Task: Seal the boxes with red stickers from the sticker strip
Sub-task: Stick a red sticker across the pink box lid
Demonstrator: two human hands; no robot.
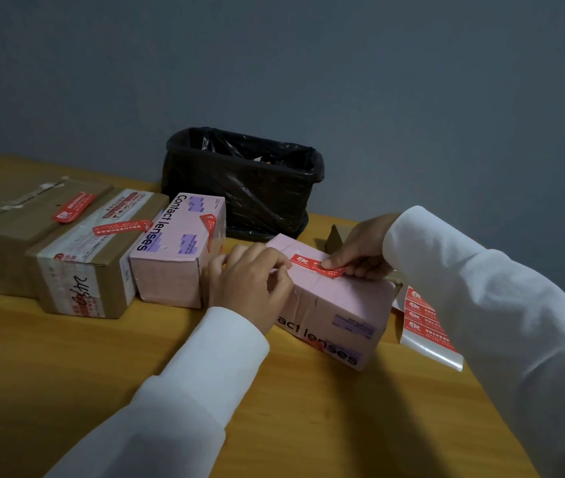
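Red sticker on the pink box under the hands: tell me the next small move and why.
Probably press it flat. The red sticker lies across the top of the pink box, with the right hand pinching its right end and the left hand at its left end. That right end looks not yet stuck down.

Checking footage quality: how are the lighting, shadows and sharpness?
Head view: dim, cool light; soft shadows from the arms on the table; sheen on the sticker strip backing; wide-angle bending at the table's edges; small print on the red sticker unreadable.
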